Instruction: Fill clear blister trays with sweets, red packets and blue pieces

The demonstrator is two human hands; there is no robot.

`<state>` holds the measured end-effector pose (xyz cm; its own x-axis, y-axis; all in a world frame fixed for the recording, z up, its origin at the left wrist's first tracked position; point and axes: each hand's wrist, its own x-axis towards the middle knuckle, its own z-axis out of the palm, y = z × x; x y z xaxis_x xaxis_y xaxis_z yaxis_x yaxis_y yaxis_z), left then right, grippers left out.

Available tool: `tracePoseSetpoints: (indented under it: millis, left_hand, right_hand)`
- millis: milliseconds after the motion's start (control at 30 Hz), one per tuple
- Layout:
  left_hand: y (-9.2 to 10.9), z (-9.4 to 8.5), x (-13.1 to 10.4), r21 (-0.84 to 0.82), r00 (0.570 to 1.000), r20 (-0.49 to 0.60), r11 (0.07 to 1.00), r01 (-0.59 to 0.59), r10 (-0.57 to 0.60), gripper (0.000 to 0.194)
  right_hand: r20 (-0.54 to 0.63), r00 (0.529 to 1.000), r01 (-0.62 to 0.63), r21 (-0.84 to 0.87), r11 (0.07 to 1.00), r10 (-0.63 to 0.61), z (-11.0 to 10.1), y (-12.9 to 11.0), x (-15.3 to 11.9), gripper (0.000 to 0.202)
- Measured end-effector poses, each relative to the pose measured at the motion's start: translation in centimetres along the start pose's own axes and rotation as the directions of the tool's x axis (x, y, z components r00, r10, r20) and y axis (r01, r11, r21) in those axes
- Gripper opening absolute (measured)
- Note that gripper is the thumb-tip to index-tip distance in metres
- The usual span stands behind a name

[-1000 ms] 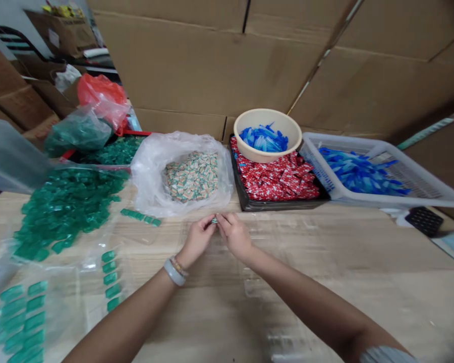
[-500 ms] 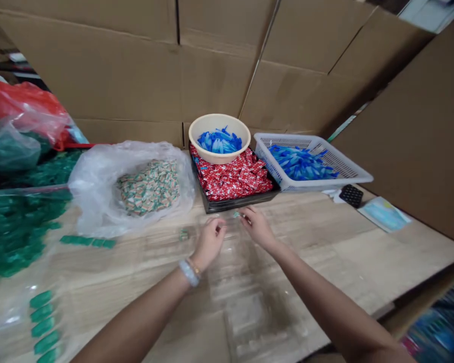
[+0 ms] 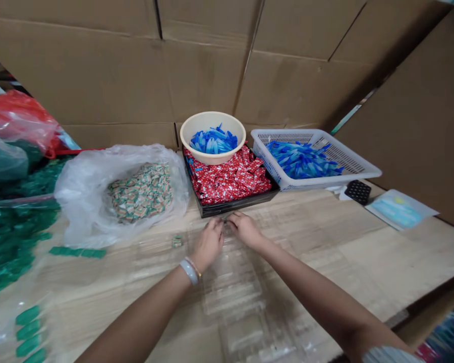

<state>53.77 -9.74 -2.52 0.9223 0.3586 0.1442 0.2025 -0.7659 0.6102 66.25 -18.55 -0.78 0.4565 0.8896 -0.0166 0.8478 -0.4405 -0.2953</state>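
Observation:
My left hand (image 3: 209, 244), with bracelets at its wrist, is over clear plastic trays in front of the black tray, fingers closed on something I cannot make out. Fingertips nearly touching it, my right hand (image 3: 244, 229) is pinched round a small greenish piece, mostly hidden between the hands. Left of them a small green-and-tan packet (image 3: 177, 241) lies on the clear plastic (image 3: 230, 287). Behind the hands, red packets (image 3: 230, 181) fill the black tray (image 3: 238, 203), and a cream bowl (image 3: 213, 157) of blue pieces rests on them.
A plastic bag (image 3: 79, 196) holds many small packets (image 3: 142, 194). Green pieces (image 3: 11, 242) are heaped at the left. A white basket (image 3: 318, 182) of blue sticks, a black object (image 3: 357, 192) and a blue-and-white packet (image 3: 399, 209) are at the right. Cardboard stands behind.
My right hand has moved left and closer to my left hand; the greenish piece it holds is now mostly hidden. The camera view has shifted slightly.

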Motion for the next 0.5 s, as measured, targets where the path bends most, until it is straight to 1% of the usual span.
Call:
tracePoseSetpoints:
  millis: [67,100,167,200,267,333,367,433,500]
  left_hand:
    - [0.3,-0.1,0.1,0.091,0.997,0.071,0.996,0.0,-0.007,0.031]
    - [0.4,-0.1,0.2,0.112,0.996,0.086,0.994,0.005,-0.015,0.031]
    - [0.4,-0.2,0.3,0.093,0.997,0.075,0.996,0.011,-0.018,0.034]
    - [0.3,-0.3,0.3,0.066,0.998,0.058,0.998,0.01,-0.014,0.036]
    - [0.0,-0.4,0.4,0.022,0.999,0.04,1.0,0.0,-0.001,0.037]
    - [-0.3,-0.5,0.5,0.014,0.998,0.058,1.0,-0.019,0.018,0.038]
    - [-0.5,-0.6,0.6,0.017,0.997,0.072,1.0,-0.026,0.025,0.039]
    - [-0.7,-0.8,0.8,0.014,0.995,0.09,0.999,-0.032,0.031,0.04]
    - [-0.8,-1.0,1.0,-0.008,0.996,0.082,0.999,-0.043,0.044,0.042]
  right_hand:
    - [-0.022,1.0,-0.006,-0.044,0.999,0.005,0.4,-0.1,0.0,0.023]
    - [-0.04,0.999,-0.032,-0.056,0.998,0.03,0.6,-0.2,0.0,0.024]
    - [-0.094,0.992,-0.083,-0.035,0.996,0.079,0.7,-0.2,-0.1,0.023]
    - [-0.113,0.99,-0.08,-0.004,0.997,0.079,0.7,-0.2,-0.3,0.022]
    - [-0.112,0.993,-0.017,0.06,0.998,0.024,0.7,0.1,-0.5,0.019]
    - [-0.091,0.996,0.033,0.1,0.994,-0.024,0.7,0.4,-0.5,0.016]
    - [-0.089,0.996,0.021,0.112,0.993,-0.011,0.8,0.5,-0.4,0.015]
    - [-0.105,0.992,-0.053,0.127,0.99,0.066,1.0,0.4,0.1,0.014]
    - [-0.108,0.988,-0.098,0.132,0.986,0.112,1.2,0.2,0.6,0.014]
